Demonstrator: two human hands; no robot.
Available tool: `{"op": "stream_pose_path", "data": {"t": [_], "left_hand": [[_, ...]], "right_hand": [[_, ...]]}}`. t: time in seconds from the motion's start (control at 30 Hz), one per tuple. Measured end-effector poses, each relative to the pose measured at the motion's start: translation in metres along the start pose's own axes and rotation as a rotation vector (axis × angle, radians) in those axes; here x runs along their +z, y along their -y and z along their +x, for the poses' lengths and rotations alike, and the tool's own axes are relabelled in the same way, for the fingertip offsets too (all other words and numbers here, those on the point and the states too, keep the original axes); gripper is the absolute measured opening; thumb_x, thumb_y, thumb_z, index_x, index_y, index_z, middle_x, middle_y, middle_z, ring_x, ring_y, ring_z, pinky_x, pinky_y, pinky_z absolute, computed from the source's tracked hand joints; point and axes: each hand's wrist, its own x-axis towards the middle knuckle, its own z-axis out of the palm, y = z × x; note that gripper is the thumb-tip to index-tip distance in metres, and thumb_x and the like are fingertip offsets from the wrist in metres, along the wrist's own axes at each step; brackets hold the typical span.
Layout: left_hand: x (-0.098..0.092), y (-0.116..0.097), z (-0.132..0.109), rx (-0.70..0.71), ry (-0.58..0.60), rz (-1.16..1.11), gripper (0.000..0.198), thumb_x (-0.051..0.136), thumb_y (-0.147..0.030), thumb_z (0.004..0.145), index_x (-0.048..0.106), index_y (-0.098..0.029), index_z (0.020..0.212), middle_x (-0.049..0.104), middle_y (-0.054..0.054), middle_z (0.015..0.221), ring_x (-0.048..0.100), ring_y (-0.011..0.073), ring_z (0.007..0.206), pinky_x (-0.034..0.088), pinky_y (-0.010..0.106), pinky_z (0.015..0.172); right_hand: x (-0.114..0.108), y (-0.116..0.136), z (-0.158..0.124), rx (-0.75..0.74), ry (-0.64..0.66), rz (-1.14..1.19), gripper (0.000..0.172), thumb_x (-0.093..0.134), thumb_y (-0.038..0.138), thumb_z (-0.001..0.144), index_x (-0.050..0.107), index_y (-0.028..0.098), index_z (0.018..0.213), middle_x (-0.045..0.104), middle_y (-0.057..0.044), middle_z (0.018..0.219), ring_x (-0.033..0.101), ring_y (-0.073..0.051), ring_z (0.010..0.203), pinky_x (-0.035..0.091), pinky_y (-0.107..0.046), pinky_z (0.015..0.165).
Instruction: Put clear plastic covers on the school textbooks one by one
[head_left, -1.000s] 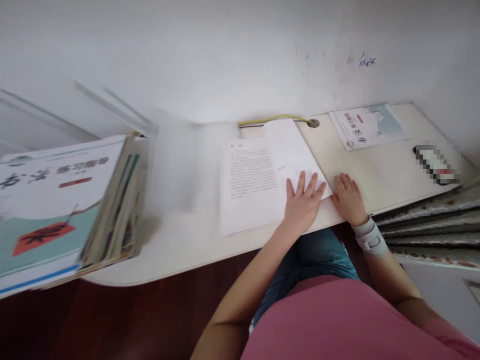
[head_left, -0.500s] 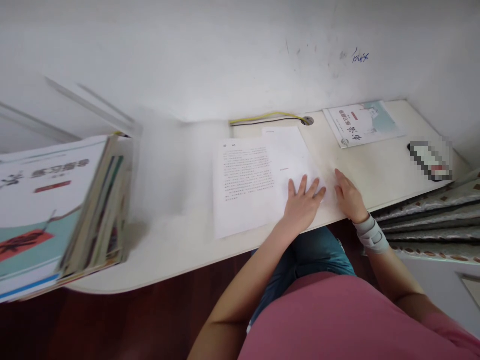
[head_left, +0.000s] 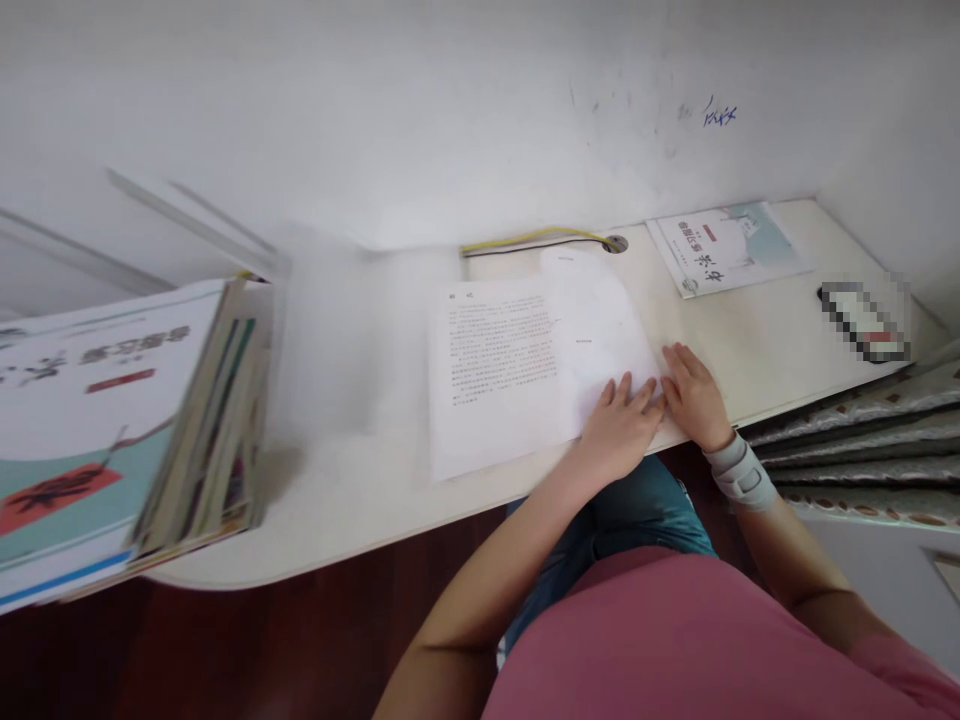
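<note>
Left grip (head_left: 622, 425) lies flat and open on the paper (head_left: 600, 335) — clasping nothing. Right grip (head_left: 694, 395), equally flat and empty, rests at its right edge.

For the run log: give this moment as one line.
left hand: flat on top sheet | right hand: at sheet's right edge | printed page: beneath, left | book stack: far left

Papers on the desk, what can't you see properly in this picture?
Head view only.
Printed sheet: words too small and blurry.
Upper sheet: near corner covered by left hand.
Dark object at right: pixelated out.
Book stack: cut off by left edge, blurred.
</note>
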Motion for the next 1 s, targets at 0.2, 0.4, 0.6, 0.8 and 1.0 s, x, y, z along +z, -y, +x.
{"op": "stream_pose_path", "data": {"t": [0.2, 0.4, 0.6, 0.8, 1.0], "left_hand": [[-0.034, 0.042, 0.026, 0.072, 0.069, 0.009, 0.05, 0.025, -0.031, 0.101, 0.048, -0.005, 0.136, 0.047, 0.02, 0.144, 0.045, 0.0232, 0.134, 0.032, 0.034, 0.111], [-0.056, 0.089, 0.087, -0.225, 0.166, 0.192, 0.078, 0.042, -0.056, 0.092, 0.033, -0.001, 0.146, 0.021, 0.024, 0.156, 0.013, 0.0347, 0.147, 0.01, 0.057, 0.116], [-0.042, 0.098, 0.091, -0.236, 0.266, 0.125, 0.089, 0.032, -0.065, 0.09, 0.017, -0.002, 0.151, 0.013, 0.022, 0.158, 0.013, 0.0304, 0.148, 0.011, 0.055, 0.117], [-0.039, 0.1, 0.078, -0.195, 0.26, 0.09, 0.089, 0.033, -0.066, 0.089, 0.015, -0.007, 0.153, 0.012, 0.019, 0.159, 0.013, 0.031, 0.148, 0.012, 0.055, 0.117], [-0.041, 0.098, 0.078, -0.191, 0.267, 0.087, 0.088, 0.035, -0.066, 0.089, 0.016, -0.009, 0.153, 0.012, 0.019, 0.16, 0.013, 0.0322, 0.148, 0.012, 0.055, 0.116]], "right_hand": [[0.001, 0.007, -0.002, -0.03, 0.041, -0.166, 0.037, 0.041, 0.025, 0.095, 0.06, 0.014, 0.125, 0.05, -0.021, 0.14, 0.044, -0.03, 0.133, 0.04, -0.048, 0.105], [0.001, 0.009, -0.002, -0.039, 0.032, -0.182, 0.036, 0.043, 0.025, 0.095, 0.061, 0.015, 0.124, 0.051, -0.021, 0.14, 0.046, -0.03, 0.131, 0.041, -0.047, 0.104], [0.001, 0.01, -0.004, -0.05, 0.027, -0.172, 0.036, 0.043, 0.024, 0.095, 0.06, 0.015, 0.125, 0.05, -0.021, 0.14, 0.046, -0.029, 0.132, 0.042, -0.047, 0.104], [0.0, 0.012, -0.004, -0.025, 0.023, -0.136, 0.038, 0.043, 0.025, 0.095, 0.058, 0.014, 0.128, 0.05, -0.021, 0.14, 0.045, -0.029, 0.132, 0.041, -0.047, 0.105], [-0.002, 0.011, -0.005, -0.04, 0.045, -0.136, 0.039, 0.043, 0.027, 0.095, 0.058, 0.014, 0.129, 0.049, -0.021, 0.142, 0.045, -0.03, 0.133, 0.041, -0.047, 0.105]]}}
